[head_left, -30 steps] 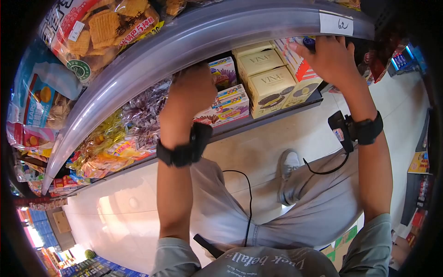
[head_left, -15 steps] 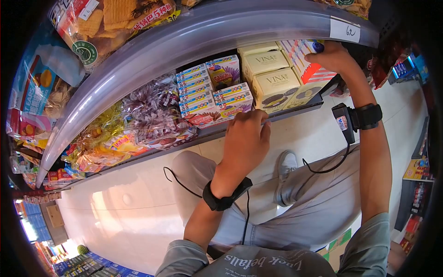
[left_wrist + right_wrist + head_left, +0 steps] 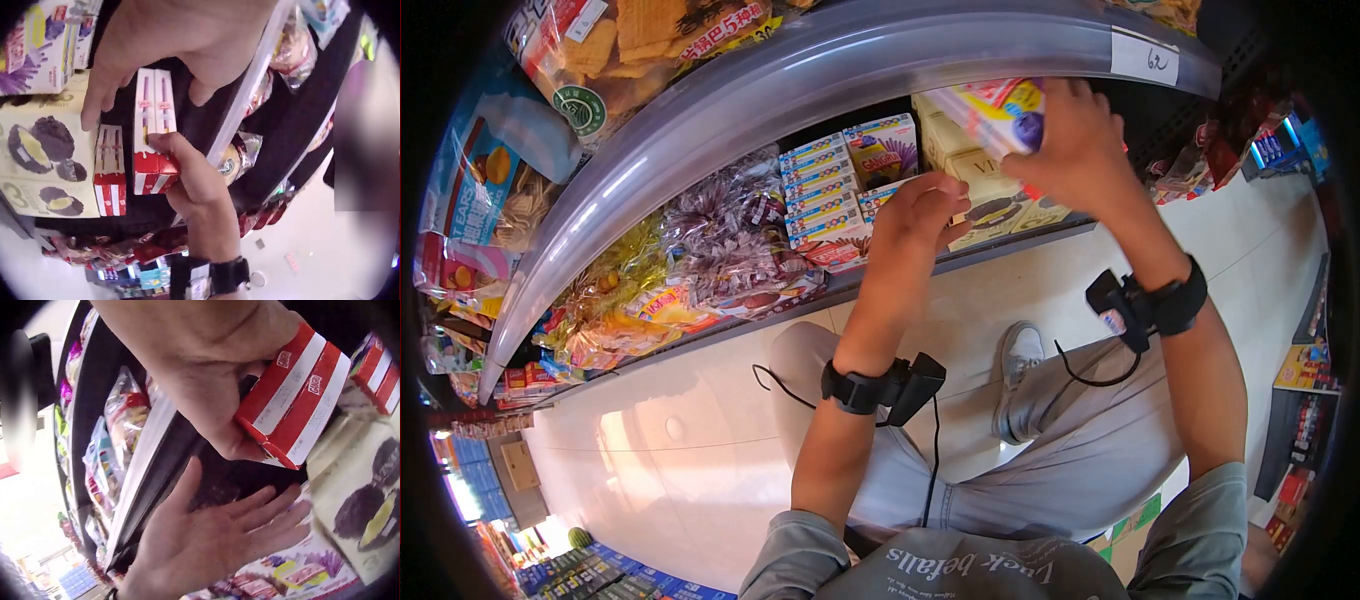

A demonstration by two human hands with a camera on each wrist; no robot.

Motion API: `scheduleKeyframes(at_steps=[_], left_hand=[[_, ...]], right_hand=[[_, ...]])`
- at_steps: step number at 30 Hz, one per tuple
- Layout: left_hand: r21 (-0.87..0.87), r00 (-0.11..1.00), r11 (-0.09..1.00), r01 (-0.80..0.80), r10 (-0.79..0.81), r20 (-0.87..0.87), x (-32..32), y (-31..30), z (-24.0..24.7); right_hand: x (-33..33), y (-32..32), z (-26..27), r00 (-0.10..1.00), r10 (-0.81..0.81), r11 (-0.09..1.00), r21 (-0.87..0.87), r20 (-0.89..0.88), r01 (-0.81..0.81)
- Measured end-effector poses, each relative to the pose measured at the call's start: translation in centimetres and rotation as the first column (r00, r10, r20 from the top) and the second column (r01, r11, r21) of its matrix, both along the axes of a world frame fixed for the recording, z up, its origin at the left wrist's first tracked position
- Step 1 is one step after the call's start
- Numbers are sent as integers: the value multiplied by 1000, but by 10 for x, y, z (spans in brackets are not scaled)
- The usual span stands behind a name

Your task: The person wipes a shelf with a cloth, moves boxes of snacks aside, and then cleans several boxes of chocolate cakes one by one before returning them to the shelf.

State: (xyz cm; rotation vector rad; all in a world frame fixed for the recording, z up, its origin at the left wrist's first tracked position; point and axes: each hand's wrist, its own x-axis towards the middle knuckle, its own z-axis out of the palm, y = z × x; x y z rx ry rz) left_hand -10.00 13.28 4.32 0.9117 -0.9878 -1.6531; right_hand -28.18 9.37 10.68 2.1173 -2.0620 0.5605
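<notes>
My right hand point(image 3: 1085, 150) grips two slim red-and-white boxes point(image 3: 294, 397) side by side, lifted above the shelf; the left wrist view shows its thumb on their long faces point(image 3: 155, 119). My left hand point(image 3: 908, 230) is raised before the cream VINA boxes point(image 3: 990, 180), empty, and in the right wrist view its fingers are spread point(image 3: 219, 540). Two more slim boxes point(image 3: 110, 169) stand against the cream boxes. Left of those are stacked small boxes with purple and red prints point(image 3: 825, 195).
A curved clear shelf lip point(image 3: 800, 80) with a paper tag point(image 3: 1145, 57) arches over the goods. Crinkly snack bags point(image 3: 730, 240) lie at the left of the lower shelf. Bagged crackers point(image 3: 640, 35) sit above. Tiled floor point(image 3: 670, 440) lies below.
My right hand has lifted the slim boxes and moved left with them. My left hand, first over the small boxes, came down off the shelf and has risen again toward the cream boxes.
</notes>
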Motion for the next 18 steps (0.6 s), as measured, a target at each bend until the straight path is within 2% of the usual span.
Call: scheduleKeyframes(at_steps=[1, 4, 7, 8, 11, 12, 16, 18], left_hand=[[20, 993, 999, 26, -23, -115, 0, 0, 4], [25, 894, 997, 68, -50, -445, 1, 3, 8], [-25, 930, 975, -220, 202, -308, 7, 13, 7], [-53, 940, 969, -241, 219, -260, 15, 17, 5], [-102, 979, 975, -199, 193, -67, 41, 28, -1], [9, 969, 981, -194, 193, -153, 46, 31, -2], [51, 991, 990, -132, 131, 21, 60, 48, -14], [5, 991, 992, -129, 129, -43, 72, 52, -31]], right_hand=[[9, 7, -2, 998, 56, 997, -60, 22, -55], [44, 34, -1, 950, 243, 970, -45, 196, -239], [65, 50, -11, 859, 349, 916, 58, 375, -397], [65, 51, -11, 832, 375, 872, 151, 409, -466], [61, 40, -15, 669, 440, 780, 115, 599, -616], [62, 33, -7, 665, 483, 766, 92, 570, -636], [65, 7, -13, 617, 574, 667, 130, 538, -733], [70, -10, -10, 725, 532, 624, 376, 438, -685]])
